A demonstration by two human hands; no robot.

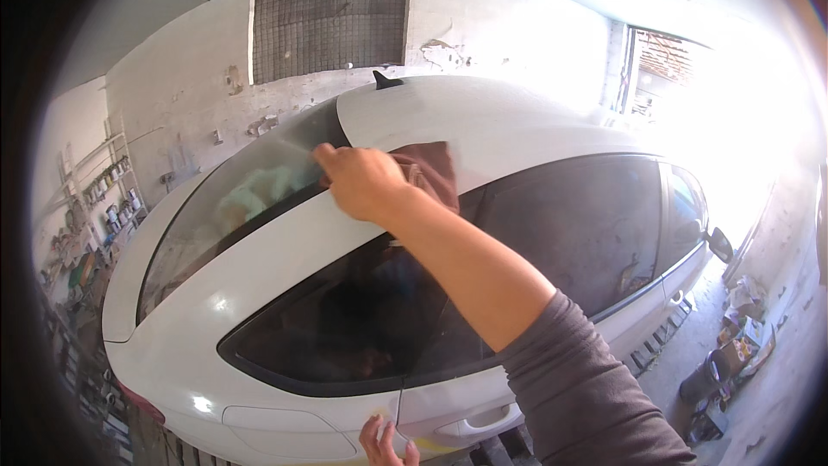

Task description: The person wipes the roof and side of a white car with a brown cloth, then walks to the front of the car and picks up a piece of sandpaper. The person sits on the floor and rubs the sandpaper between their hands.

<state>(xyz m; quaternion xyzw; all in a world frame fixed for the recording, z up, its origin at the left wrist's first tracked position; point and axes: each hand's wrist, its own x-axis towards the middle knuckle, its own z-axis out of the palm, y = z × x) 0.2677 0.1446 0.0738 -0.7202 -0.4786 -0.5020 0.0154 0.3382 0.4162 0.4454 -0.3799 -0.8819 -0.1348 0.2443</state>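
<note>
A white car (284,239) with dark windows stands before me. My right hand (362,178) is over the rear roof edge, beside the top corner of the rear window (239,197). It grips a brown cloth (436,171), which spreads over the roof behind my wrist. Part of the cloth is hidden by my hand and forearm. Low in the picture, the fingers of my left hand (387,443) are slightly apart against the rear side panel, near the door seam. That hand holds nothing I can see, and its lower part is cut off by the frame.
A black shark-fin antenna (387,81) rises from the roof. The wing mirror (719,244) juts out at far right. A black bucket (702,375) and clutter lie on the floor by the right wall. Shelves with cans (119,207) stand at left.
</note>
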